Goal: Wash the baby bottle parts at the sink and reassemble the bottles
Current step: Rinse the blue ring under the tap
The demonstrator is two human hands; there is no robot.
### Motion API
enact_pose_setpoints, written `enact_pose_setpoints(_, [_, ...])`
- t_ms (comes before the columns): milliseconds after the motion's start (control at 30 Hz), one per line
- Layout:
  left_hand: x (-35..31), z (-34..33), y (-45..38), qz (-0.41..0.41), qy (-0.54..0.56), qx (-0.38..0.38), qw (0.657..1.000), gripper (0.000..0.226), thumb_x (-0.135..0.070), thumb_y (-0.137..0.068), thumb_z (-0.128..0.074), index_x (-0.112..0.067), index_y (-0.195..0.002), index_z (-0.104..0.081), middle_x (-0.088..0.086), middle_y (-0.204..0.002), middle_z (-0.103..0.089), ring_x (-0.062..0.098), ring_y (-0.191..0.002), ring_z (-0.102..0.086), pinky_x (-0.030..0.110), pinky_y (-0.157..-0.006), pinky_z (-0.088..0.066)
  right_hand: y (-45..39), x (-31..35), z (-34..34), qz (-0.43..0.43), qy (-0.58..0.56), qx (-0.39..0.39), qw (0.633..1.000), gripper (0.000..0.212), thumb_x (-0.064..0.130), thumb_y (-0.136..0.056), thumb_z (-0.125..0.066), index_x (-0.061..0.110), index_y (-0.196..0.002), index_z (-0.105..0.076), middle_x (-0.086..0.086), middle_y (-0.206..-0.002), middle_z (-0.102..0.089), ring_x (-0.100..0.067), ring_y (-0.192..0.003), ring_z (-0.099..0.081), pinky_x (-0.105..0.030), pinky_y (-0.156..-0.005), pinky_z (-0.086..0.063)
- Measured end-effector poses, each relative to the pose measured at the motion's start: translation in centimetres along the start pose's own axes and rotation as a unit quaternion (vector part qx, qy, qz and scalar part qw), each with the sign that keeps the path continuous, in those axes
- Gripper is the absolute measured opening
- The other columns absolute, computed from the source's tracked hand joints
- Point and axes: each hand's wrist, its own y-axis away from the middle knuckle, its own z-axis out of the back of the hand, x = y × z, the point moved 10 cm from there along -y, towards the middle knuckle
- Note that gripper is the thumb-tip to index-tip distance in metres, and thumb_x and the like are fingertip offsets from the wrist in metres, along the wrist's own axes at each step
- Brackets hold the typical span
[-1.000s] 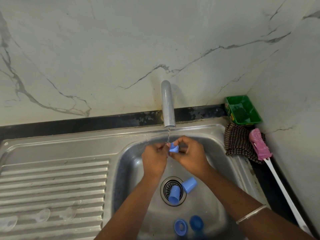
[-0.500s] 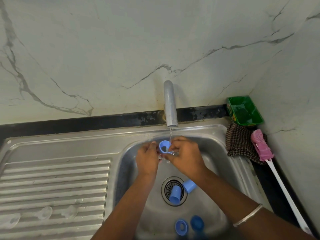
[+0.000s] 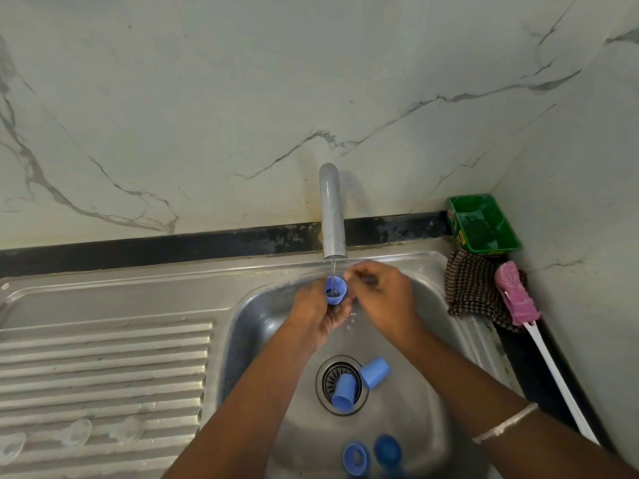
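One blue cap, held mouth-up in left hand grip under tap; right hand loose, holding nothing; best turned so the stream rinses all round.

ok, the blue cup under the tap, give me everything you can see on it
The blue cup is a small round part that looks like smooth plastic, light blue, with an open mouth facing up and slightly toward the camera. It sits directly below the tap, and a thin stream of water runs into it; some water shows inside. The left hand holds it from below and behind, over the sink. The right hand is close beside its right edge; whether it touches the cup cannot be told.
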Motion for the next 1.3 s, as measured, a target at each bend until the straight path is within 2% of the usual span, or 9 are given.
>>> enact_pose_setpoints(100, [-0.1,-0.7,-0.1,0.009,0.0,0.013,1.0,0.026,-0.005,-0.103,-0.046,-0.005,-0.083,-0.063,0.011,-0.084,-0.063,0.017,-0.072,-0.065,0.022,-0.063,-0.059,-3.1,1.0,0.8,0.006,0.052,-0.03,0.998,0.012,0.021,-0.092,-0.066,0.022,-0.102,-0.072,0.013,-0.089,-0.069,-0.001,-0.084,-0.064,0.0,-0.069,-0.037])
enact_pose_setpoints(233, [-0.1,-0.5,0.2,0.045,0.005,-0.008,0.999,0.01,-0.012,-0.1,-0.057,-0.005,-0.096,-0.062,0.016,-0.078,-0.07,0.011,-0.05,-0.066,0.017,-0.046,-0.054,-7.2,3.7,-1.9,0.031,0.121,0.08,0.989,0.035,0.03,-0.097,-0.06,0.02,-0.131,-0.06,-0.002,-0.117,-0.07,-0.02,-0.104,-0.065,-0.029,-0.091,-0.051])
enact_pose_setpoints(400, [-0.2,-0.1,0.2,0.045,-0.066,-0.029,0.996,0.016,-0.009,-0.102,-0.05,-0.009,-0.093,-0.062,0.014,-0.076,-0.062,0.011,-0.052,-0.061,0.015,-0.04,-0.049,-8.7,5.0,-3.8,0.019,0.173,0.12,0.977,0.029,0.025,-0.1,-0.057,-0.001,-0.101,-0.069,-0.02,-0.095,-0.071,-0.035,-0.088,-0.068,-0.043,-0.083,-0.057])
enact_pose_setpoints(533, [0.0,0.5,0.7,0.03,-0.154,-0.044,0.987,0.017,-0.019,-0.102,-0.043,-0.011,-0.094,-0.056,0.013,-0.081,-0.053,0.014,-0.054,-0.052,0.023,-0.047,-0.052,-8.2,5.0,-3.3,0.034,0.234,0.095,0.967,0.021,0.017,-0.097,-0.058,-0.003,-0.094,-0.066,-0.02,-0.089,-0.068,-0.031,-0.082,-0.064,-0.035,-0.07,-0.05])
enact_pose_setpoints(667, [0.2,0.8,1.4,0.024,-0.196,-0.063,0.978,0.025,-0.03,-0.105,-0.039,-0.01,-0.111,-0.053,0.013,-0.081,-0.057,0.018,-0.06,-0.058,0.029,-0.052,-0.058,-8.3,3.8,-2.3,0.009,0.165,0.072,0.984,0.047,0.023,-0.095,-0.055,0.019,-0.05,-0.045,-0.006,-0.056,-0.05,-0.029,-0.071,-0.06,-0.028,-0.06,-0.039])
enact_pose_setpoints(767, [0.4,1.2,1.9,0.01,-0.234,-0.061,0.97,0.02,-0.029,-0.104,-0.046,-0.013,-0.114,-0.055,0.013,-0.09,-0.059,0.02,-0.065,-0.063,0.029,-0.052,-0.059,-7.4,3.6,-1.8,0.007,0.112,0.031,0.993,0.054,0.028,-0.097,-0.054,0.022,-0.046,-0.038,-0.004,-0.056,-0.048,-0.03,-0.068,-0.058,-0.031,-0.065,-0.042])
enact_pose_setpoints(967, [0.7,4.7,2.3,-0.111,-0.418,-0.105,0.895,0.04,-0.034,-0.077,-0.084,-0.015,-0.104,-0.06,-0.001,-0.099,-0.064,0.016,-0.09,-0.066,0.032,-0.079,-0.058,-1.0,-1.6,-1.9,-0.04,0.013,0.001,0.999,0.047,0.039,-0.1,-0.054,0.019,-0.058,-0.053,-0.001,-0.056,-0.055,-0.022,-0.058,-0.055,-0.033,-0.061,-0.044])
enact_pose_setpoints(1167, [2.7,5.9,5.5,-0.208,-0.495,-0.111,0.836,0.042,-0.03,-0.059,-0.094,-0.022,-0.088,-0.065,-0.017,-0.075,-0.063,0.004,-0.073,-0.063,0.003,-0.06,-0.042,9.4,-8.5,-5.5,-0.163,-0.11,0.179,0.964,0.004,0.034,-0.091,-0.071,0.032,-0.087,-0.071,0.005,-0.088,-0.074,-0.015,-0.088,-0.073,-0.027,-0.069,-0.06])
enact_pose_setpoints(1300, [5.2,6.4,7.2,-0.221,-0.52,-0.089,0.82,0.048,-0.018,-0.06,-0.093,-0.017,-0.104,-0.073,-0.012,-0.086,-0.071,0.006,-0.08,-0.069,0.006,-0.069,-0.047,12.7,-8.3,-6.4,-0.159,-0.101,0.233,0.954,0.026,0.032,-0.085,-0.078,0.016,-0.103,-0.071,0.002,-0.088,-0.071,-0.014,-0.084,-0.07,-0.017,-0.065,-0.055])
